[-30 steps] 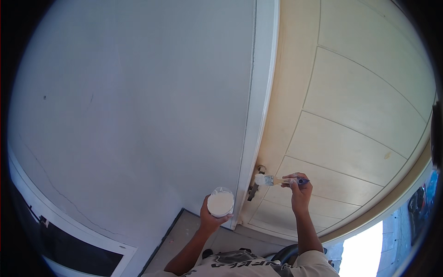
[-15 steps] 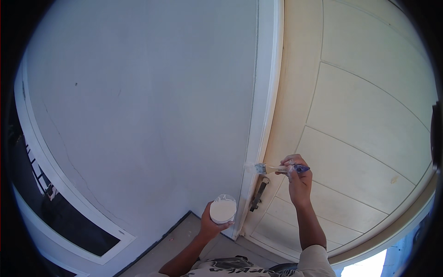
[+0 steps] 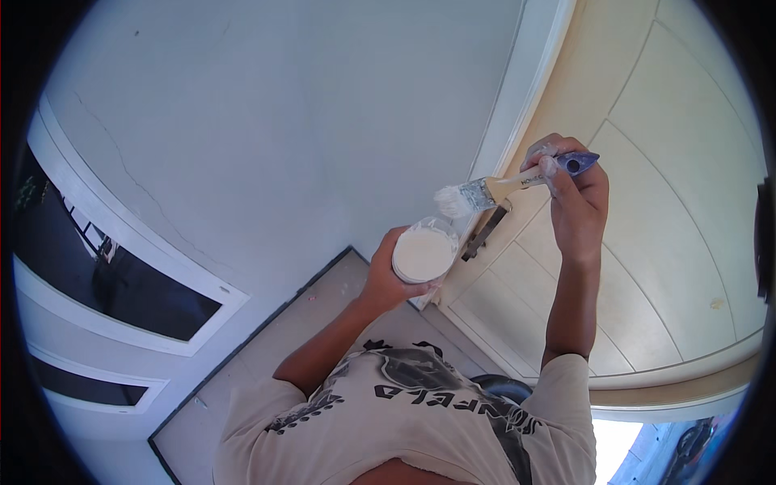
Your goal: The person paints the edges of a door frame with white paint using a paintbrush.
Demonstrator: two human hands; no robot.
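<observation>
The left hand (image 3: 389,276) is clasping a plastic cup (image 3: 446,229) of white paint (image 3: 424,253) — the right hand (image 3: 579,196) is pinching a flat paintbrush (image 3: 503,188) near it.

Left forearm (image 3: 333,339) slants inward to left grip (image 3: 386,275), digits (image 3: 422,288) curled in a wide wrap, while right forearm (image 3: 574,303) runs nearly straight up the view to right grip (image 3: 577,194), set higher, pinched closed, whitish smears (image 3: 549,165) on its thumb (image 3: 559,183).
</observation>
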